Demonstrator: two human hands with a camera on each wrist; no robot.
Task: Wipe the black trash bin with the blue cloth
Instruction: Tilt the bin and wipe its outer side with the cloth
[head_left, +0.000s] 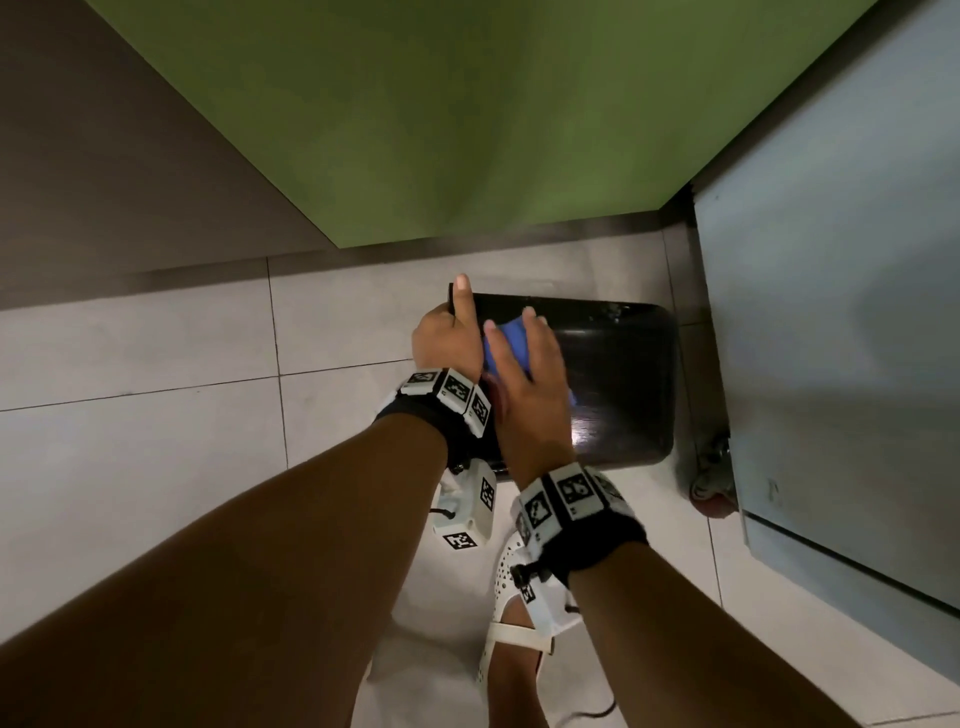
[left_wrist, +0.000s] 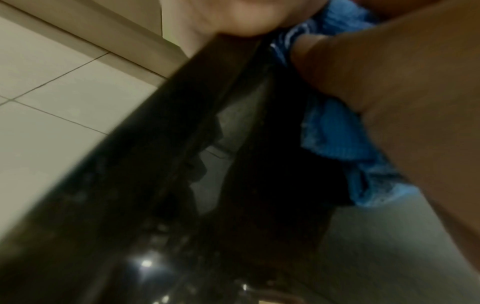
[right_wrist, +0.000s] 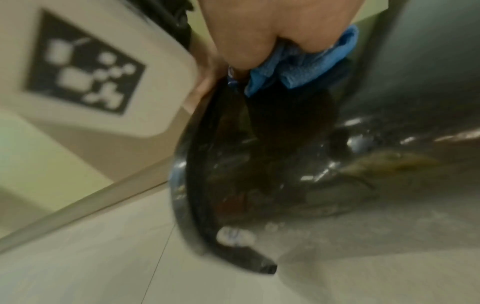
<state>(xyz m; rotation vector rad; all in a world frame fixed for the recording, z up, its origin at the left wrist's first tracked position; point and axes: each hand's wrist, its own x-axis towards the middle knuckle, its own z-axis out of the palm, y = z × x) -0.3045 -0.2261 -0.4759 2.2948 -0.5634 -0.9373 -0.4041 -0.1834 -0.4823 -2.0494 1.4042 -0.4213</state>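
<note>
The black trash bin (head_left: 618, 374) stands on the floor with its glossy lid facing up. My left hand (head_left: 449, 317) grips the lid's left edge, thumb lying on top and fingers hidden over the side. My right hand (head_left: 519, 332) holds the bunched blue cloth (head_left: 508, 345) and presses it onto the lid's left part. In the left wrist view the bin's rim (left_wrist: 155, 185) runs diagonally, with the cloth (left_wrist: 335, 133) under the right hand (left_wrist: 402, 102). In the blurred right wrist view, the right hand (right_wrist: 272, 30) has the cloth (right_wrist: 306, 67) bunched against the bin (right_wrist: 246, 164).
A green wall (head_left: 467, 130) rises right behind the bin. A grey-blue cabinet (head_left: 831, 312) on a castor wheel (head_left: 711, 488) stands tight against the bin's right side. Pale floor tiles (head_left: 156, 415) spread to the left. My foot in a white sandal (head_left: 514, 649) is just in front.
</note>
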